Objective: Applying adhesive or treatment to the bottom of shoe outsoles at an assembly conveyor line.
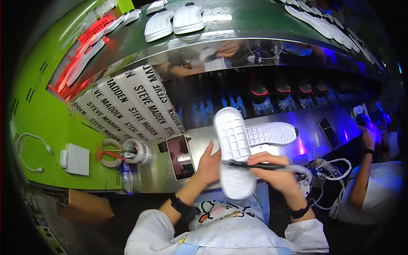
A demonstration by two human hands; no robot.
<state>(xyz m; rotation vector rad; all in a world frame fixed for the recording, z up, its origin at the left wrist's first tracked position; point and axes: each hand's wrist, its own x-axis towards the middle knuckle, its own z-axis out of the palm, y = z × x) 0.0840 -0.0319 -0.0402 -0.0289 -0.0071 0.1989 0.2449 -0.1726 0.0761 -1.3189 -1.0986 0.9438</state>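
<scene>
- The white sole [233,142] lies between both hands, its long axis running away from the person, far end leaning slightly left.
- The left hand [209,165], nearer, holds the white sole's left edge, fingers partly hidden.
- At the white sole's right edge, the right hand [274,173] grips a black tool [236,163] crosswise over it.
- Right of the white sole, a second sole [274,134] rests on the surface [203,139].

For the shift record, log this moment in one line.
left hand: touching white sole; right hand: gripping black tool over sole; another sole: on bench
</scene>
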